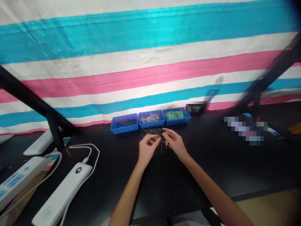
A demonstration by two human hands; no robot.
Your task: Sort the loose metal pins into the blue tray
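A loose pile of thin metal pins, which look like screws or nails, lies on the black table under and around my hands. My left hand is at the pile's near side, thumb and forefinger pinched together; anything between them is too small to name. Just to its right, my right hand has its thumb and fingers curled close together at the pile's right edge. What its fingertips hold cannot be made out. The two hands are close but apart. A few pins stick out below, between the hands.
Behind the pile stand three blue bins: the left bin holds dark pins, the middle bin clear plastic bags, the right bin green-tinted bags. A white power bank with a cable and a power strip lie at left.
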